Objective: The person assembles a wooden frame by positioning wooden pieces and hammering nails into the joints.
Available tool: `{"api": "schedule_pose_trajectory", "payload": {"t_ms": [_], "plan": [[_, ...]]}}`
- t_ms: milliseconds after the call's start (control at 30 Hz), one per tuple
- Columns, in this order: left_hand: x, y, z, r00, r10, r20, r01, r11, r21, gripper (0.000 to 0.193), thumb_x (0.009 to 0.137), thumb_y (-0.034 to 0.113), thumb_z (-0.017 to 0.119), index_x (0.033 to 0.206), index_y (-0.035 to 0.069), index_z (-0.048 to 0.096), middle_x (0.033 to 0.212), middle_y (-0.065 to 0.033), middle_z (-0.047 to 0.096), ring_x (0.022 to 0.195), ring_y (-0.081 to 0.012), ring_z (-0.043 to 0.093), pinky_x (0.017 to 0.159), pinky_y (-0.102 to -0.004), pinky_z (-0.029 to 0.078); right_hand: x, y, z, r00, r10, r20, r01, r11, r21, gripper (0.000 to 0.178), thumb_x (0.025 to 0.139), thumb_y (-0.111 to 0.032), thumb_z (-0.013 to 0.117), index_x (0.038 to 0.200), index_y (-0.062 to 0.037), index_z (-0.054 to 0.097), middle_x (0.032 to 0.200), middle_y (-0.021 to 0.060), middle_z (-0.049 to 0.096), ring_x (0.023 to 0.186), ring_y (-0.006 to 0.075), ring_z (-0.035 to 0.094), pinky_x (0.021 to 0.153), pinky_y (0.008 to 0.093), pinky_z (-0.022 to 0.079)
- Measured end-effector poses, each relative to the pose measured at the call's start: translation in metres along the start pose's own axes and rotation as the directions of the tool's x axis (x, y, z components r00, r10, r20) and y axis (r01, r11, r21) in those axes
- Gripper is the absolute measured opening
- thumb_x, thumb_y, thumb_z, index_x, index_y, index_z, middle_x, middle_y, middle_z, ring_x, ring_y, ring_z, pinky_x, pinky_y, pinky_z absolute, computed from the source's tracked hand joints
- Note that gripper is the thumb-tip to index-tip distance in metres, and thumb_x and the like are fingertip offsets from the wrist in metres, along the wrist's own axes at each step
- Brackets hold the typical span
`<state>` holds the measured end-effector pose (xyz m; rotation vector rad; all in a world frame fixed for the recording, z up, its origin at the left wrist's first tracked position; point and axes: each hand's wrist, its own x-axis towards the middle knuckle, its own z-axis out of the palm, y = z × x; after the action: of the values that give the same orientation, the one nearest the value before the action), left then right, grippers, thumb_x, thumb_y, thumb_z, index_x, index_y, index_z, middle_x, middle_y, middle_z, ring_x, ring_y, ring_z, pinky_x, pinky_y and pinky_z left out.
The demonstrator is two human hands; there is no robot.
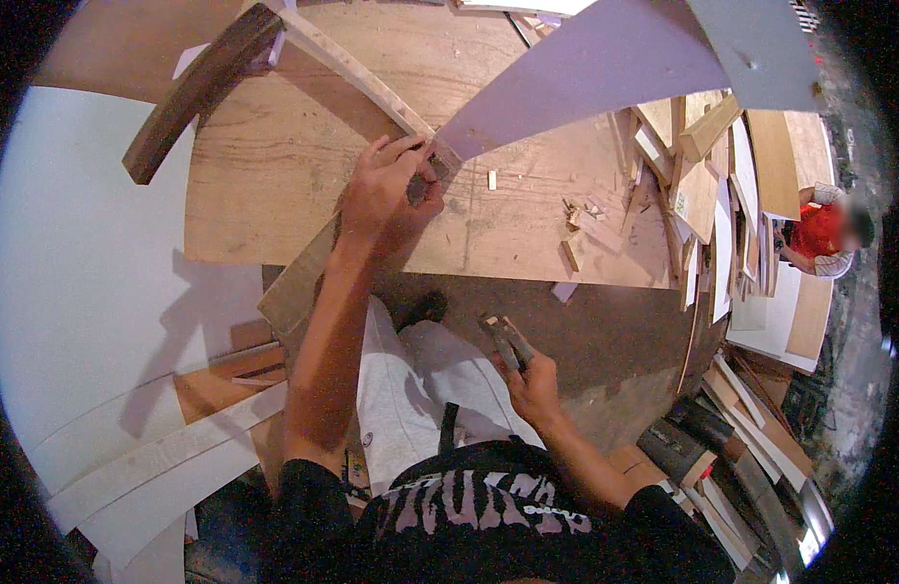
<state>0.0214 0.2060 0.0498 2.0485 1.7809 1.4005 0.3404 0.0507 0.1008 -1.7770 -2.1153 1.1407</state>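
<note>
My left hand (pixel 386 190) is closed at the near end of a narrow wooden strip (pixel 352 70), close to where it meets a long pale panel (pixel 586 83). A dark curved wooden piece (pixel 204 92) joins the strip's far end. Beneath my left forearm a wooden board (pixel 302 282) slants past the table's near edge. Lower down, in front of my lap, my right hand (pixel 533 387) is wrapped round a dark two-pronged hand tool (pixel 508 341) that resembles pincers. Its tips point away from me, apart from the table; its exact kind is unclear.
Small wood offcuts (pixel 591 226) lie on the plywood table (pixel 304 229). Stacked boards (pixel 702 195) crowd its right end, with another person in red (pixel 817 232) beyond. A white sheet (pixel 89 243) stands at left, above curved strips (pixel 167 438). More scraps (pixel 741 409) lie lower right.
</note>
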Motion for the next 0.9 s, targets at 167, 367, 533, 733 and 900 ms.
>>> {"api": "schedule_pose_trajectory", "payload": {"t_ms": [167, 367, 533, 733, 900], "plan": [[0.0, 0.016, -0.012, 0.996, -0.033, 0.081, 0.044, 0.991, -0.129, 0.021, 0.073, 0.005, 0.077, 0.088, 0.009, 0.064, 0.094, -0.01, 0.072, 0.099, -0.0315, 0.069, 0.106, -0.0502, 0.048, 0.0, 0.004, 0.001, 1.0, 0.023, 0.002, -0.023, 1.0, 0.019, 0.051, 0.1, -0.025, 0.061, 0.15, -0.0156, 0.053, 0.064, 0.0176, 0.059, 0.052, 0.0311, 0.056, 0.057, 0.0446, 0.048], [0.008, 0.028, -0.027, 0.926, -0.364, 0.098, 0.374, 0.861, -0.345, 0.016, 0.076, 0.009, 0.078, 0.09, 0.006, 0.069, 0.089, -0.0105, 0.072, 0.087, -0.0312, 0.071, 0.086, -0.0408, 0.057, -0.003, -0.008, 0.004, 0.974, 0.222, 0.048, -0.226, 0.968, 0.106, 0.033, 0.095, -0.014, 0.069, 0.126, -0.0029, 0.067, 0.083, 0.019, 0.068, 0.075, 0.0131, 0.059, 0.072, 0.0336, 0.051], [0.011, 0.011, -0.02, 0.967, -0.253, 0.025, 0.253, 0.943, -0.216, 0.015, 0.078, 0.01, 0.078, 0.091, 0.005, 0.073, 0.093, -0.0133, 0.074, 0.086, -0.03, 0.073, 0.075, -0.039, 0.058, -0.009, -0.014, 0.011, 0.98, 0.201, -0.01, -0.198, 0.974, 0.109, 0.027, 0.095, -0.019, 0.069, 0.116, -0.0019, 0.069, 0.079, 0.0175, 0.067, 0.07, 0.0161, 0.058, 0.068, 0.0356, 0.05], [0.018, 0.01, -0.015, 0.986, -0.166, 0.006, 0.163, 0.959, -0.231, 0.015, 0.076, 0.006, 0.078, 0.09, 0.006, 0.073, 0.091, -0.013, 0.074, 0.083, -0.0292, 0.072, 0.073, -0.0389, 0.058, -0.02, -0.019, 0.021, 0.961, 0.268, -0.061, -0.262, 0.961, 0.095, 0.024, 0.094, -0.022, 0.072, 0.109, -0.0036, 0.072, 0.075, 0.0159, 0.067, 0.064, 0.0179, 0.056, 0.064, 0.0357, 0.048], [0.023, 0.003, -0.019, 0.998, 0.043, -0.054, -0.052, 0.981, -0.186, 0.018, 0.074, 0.0, 0.077, 0.089, 0.006, 0.071, 0.086, -0.0127, 0.071, 0.079, -0.0297, 0.07, 0.07, -0.04, 0.058, -0.033, -0.021, 0.057, 0.938, 0.268, -0.218, -0.242, 0.96, 0.138, 0.025, 0.093, -0.026, 0.074, 0.101, -0.0026, 0.072, 0.071, 0.0099, 0.065, 0.063, 0.0155, 0.054, 0.061, 0.0351, 0.047]]}}
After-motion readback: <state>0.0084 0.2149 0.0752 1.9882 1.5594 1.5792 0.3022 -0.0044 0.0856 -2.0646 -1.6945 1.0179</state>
